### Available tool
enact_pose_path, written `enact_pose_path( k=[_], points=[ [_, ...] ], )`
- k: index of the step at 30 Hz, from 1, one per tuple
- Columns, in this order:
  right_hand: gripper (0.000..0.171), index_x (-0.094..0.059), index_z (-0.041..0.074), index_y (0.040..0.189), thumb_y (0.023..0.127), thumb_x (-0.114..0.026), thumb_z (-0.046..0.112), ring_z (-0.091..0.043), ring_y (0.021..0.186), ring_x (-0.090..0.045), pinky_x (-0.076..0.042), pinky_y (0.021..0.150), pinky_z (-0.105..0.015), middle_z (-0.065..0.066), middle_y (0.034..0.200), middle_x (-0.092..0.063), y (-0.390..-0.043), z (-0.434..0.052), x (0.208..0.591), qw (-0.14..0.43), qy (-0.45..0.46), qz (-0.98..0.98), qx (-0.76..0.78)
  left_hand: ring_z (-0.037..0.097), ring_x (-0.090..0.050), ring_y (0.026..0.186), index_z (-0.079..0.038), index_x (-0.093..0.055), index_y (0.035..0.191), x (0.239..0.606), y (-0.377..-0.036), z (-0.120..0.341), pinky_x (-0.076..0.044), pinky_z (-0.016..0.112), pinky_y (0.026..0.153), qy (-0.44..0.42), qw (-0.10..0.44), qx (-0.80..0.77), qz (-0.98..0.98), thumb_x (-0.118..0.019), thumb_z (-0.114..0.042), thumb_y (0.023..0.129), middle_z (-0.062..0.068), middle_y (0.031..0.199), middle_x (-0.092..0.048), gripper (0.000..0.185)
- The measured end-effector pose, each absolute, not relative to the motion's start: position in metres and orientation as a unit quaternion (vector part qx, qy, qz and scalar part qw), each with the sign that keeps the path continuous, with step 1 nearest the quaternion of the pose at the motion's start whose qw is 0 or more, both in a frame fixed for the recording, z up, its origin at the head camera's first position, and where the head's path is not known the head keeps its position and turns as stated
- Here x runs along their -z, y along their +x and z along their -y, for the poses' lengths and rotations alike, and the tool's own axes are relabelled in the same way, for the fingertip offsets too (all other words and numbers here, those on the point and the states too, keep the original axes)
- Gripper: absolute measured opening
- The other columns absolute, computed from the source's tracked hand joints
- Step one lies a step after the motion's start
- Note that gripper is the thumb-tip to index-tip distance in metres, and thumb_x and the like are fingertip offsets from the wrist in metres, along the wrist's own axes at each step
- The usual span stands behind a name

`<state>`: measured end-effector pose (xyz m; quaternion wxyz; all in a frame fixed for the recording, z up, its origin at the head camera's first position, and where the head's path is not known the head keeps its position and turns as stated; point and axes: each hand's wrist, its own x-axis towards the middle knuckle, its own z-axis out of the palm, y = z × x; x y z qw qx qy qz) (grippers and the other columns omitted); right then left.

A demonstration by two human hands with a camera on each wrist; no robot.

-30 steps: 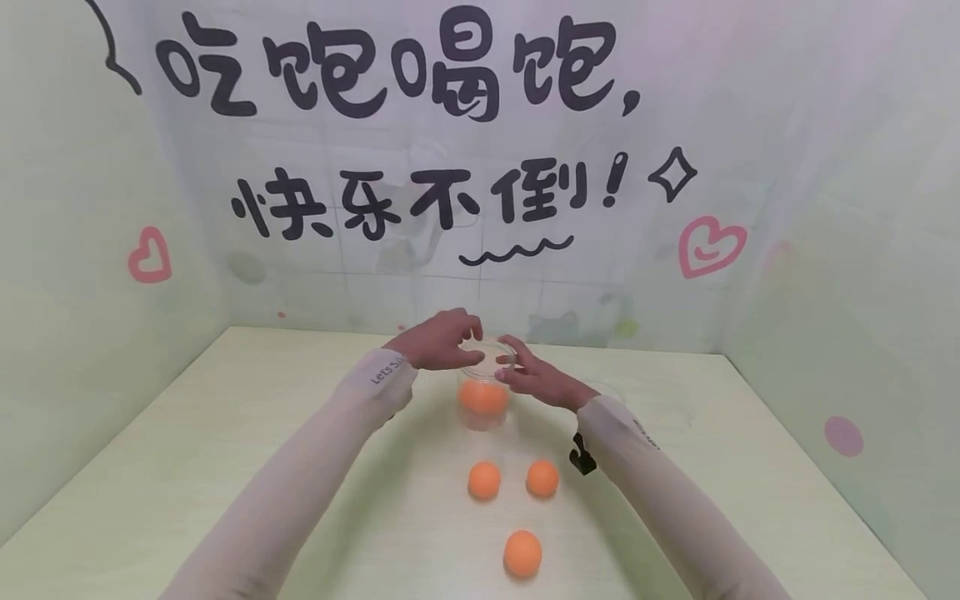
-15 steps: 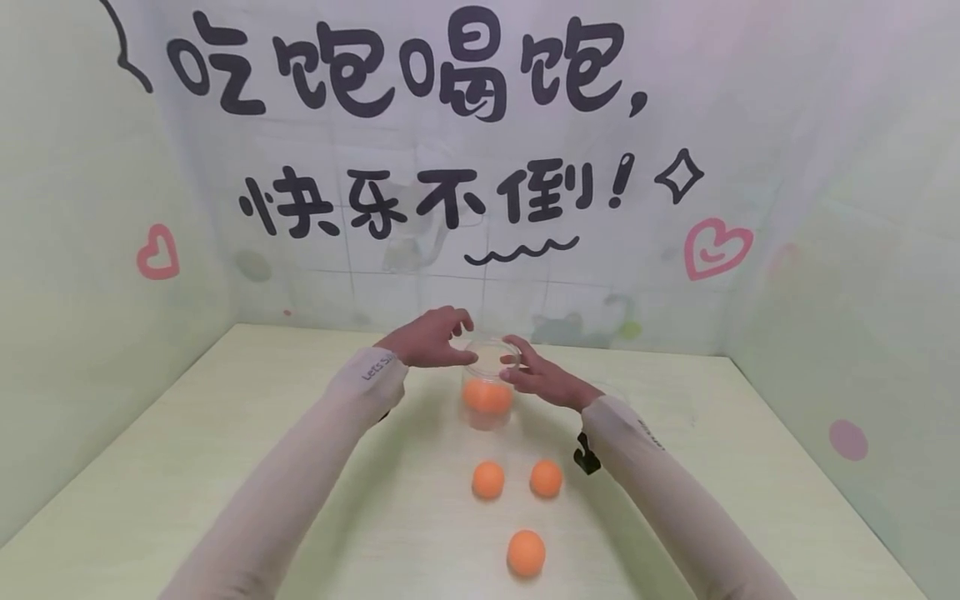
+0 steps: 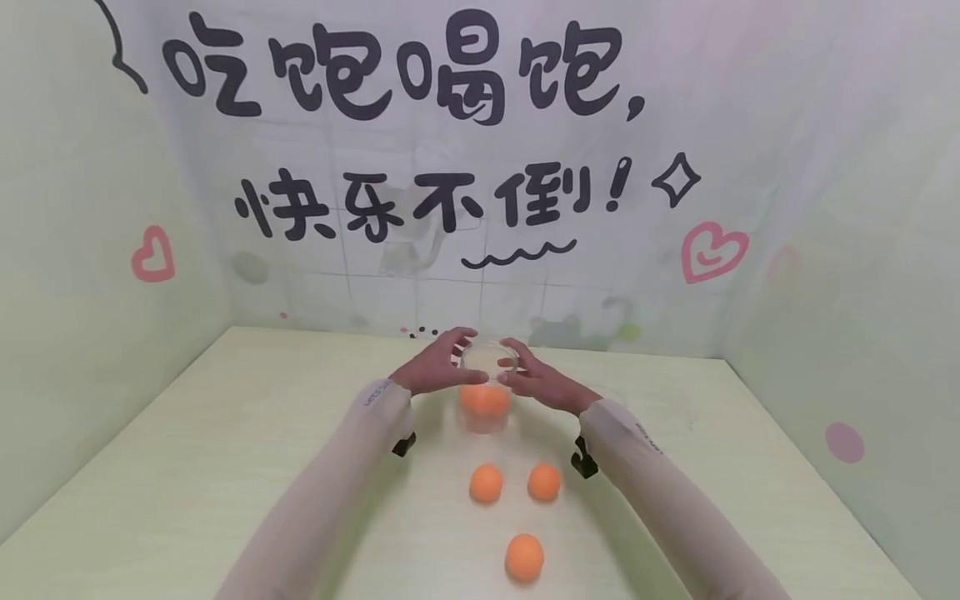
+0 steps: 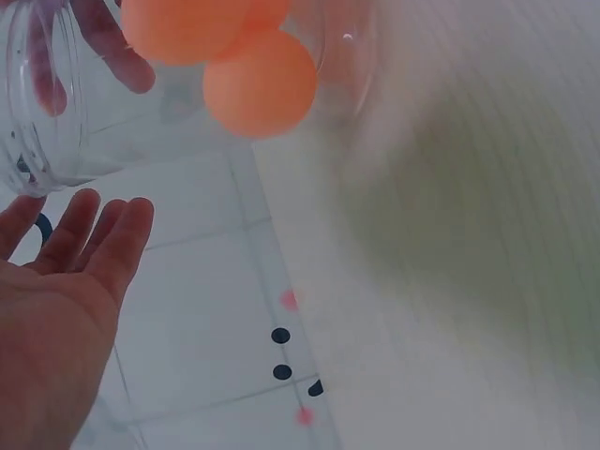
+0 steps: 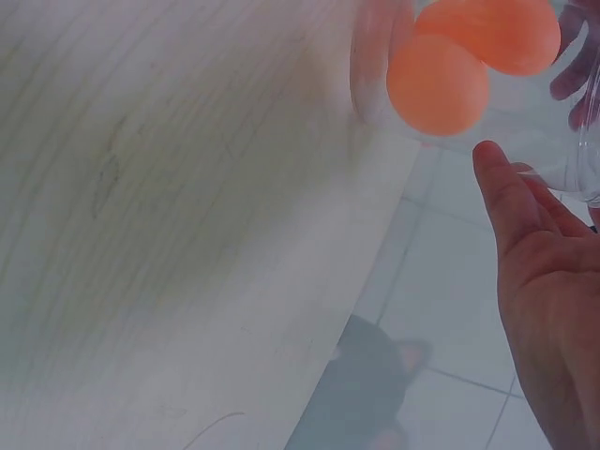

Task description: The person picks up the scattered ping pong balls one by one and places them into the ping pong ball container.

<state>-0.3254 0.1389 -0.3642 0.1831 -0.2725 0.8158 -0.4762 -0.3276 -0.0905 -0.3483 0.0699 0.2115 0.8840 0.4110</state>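
A clear round jar point(image 3: 483, 427) stands on the table at the middle of the head view, with orange ping-pong balls point(image 3: 487, 402) inside it. My left hand point(image 3: 435, 364) reaches round the left of the jar's rim, thumb in front and fingers behind; in the left wrist view a fingertip meets the rim from below. My right hand point(image 3: 542, 379) curves round the right side of the same rim, thumb in front. Nearer me, three loose orange ping-pong balls, a left one point(image 3: 486, 483), a right one point(image 3: 543, 482) and a front one point(image 3: 524, 557), lie on the tabletop.
The pale wooden table point(image 3: 225, 442) ends at a back wall point(image 3: 315, 292) printed with dark characters, with side walls left and right. Beside my right sleeve point(image 3: 637, 454), a thin curved clear edge point(image 5: 220, 419) lies on the table in the right wrist view.
My left hand has come down and in toward the jar, its thumb now at the front of the rim. The right hand, jar and loose balls stay in place.
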Motion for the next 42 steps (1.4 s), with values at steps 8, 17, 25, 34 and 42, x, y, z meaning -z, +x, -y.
enact_pose_path(
  k=[8,17,25,34,42],
  points=[
    [0.070,-0.007,0.020,0.152,0.098,-0.049,0.038,-0.034,0.135,-0.040,-0.033,0.109,-0.050,-0.020,0.152,-0.030,-0.325,-0.138,0.368,0.183,-0.272,-0.820,0.470,0.035,-0.040,0.133,-0.018,-0.028,0.149,0.360,-0.325,0.087,-0.039,0.055,0.101,0.220,0.083,-0.438,-0.868,-0.071,-0.043,0.080,0.014,0.150,-0.035,0.085],
    [0.067,-0.008,0.022,0.151,0.099,-0.047,0.037,-0.034,0.136,-0.039,-0.032,0.109,-0.052,-0.021,0.152,-0.028,-0.327,-0.138,0.366,0.172,-0.271,-0.828,0.459,0.033,-0.043,0.133,-0.016,-0.027,0.148,0.365,-0.327,0.085,-0.041,0.051,0.101,0.225,0.077,-0.455,-0.858,-0.071,-0.041,0.081,0.010,0.150,-0.038,0.083],
    [0.063,-0.009,0.023,0.151,0.100,-0.045,0.033,-0.034,0.135,-0.040,-0.033,0.109,-0.052,-0.021,0.152,-0.030,-0.326,-0.137,0.372,0.157,-0.269,-0.832,0.458,0.031,-0.042,0.133,-0.018,-0.027,0.148,0.378,-0.324,0.082,-0.041,0.053,0.101,0.219,0.041,-0.470,-0.854,-0.070,-0.044,0.081,0.008,0.149,-0.040,0.084],
    [0.062,-0.009,0.021,0.151,0.101,-0.045,0.026,-0.035,0.136,-0.039,-0.034,0.108,-0.051,-0.023,0.150,-0.031,-0.327,-0.133,0.381,0.135,-0.278,-0.830,0.465,0.034,-0.049,0.127,-0.017,-0.030,0.145,0.389,-0.325,0.081,-0.043,0.052,0.098,0.232,-0.002,-0.476,-0.848,-0.071,-0.040,0.081,0.015,0.142,-0.046,0.079],
    [0.061,-0.012,0.022,0.150,0.100,-0.046,0.031,-0.034,0.135,-0.039,-0.036,0.107,-0.051,-0.021,0.149,-0.035,-0.327,-0.134,0.380,0.123,-0.275,-0.832,0.466,0.027,-0.053,0.122,-0.020,-0.033,0.144,0.395,-0.330,0.078,-0.046,0.050,0.095,0.225,-0.027,-0.471,-0.852,-0.073,-0.039,0.079,0.009,0.137,-0.052,0.078]
  ],
)
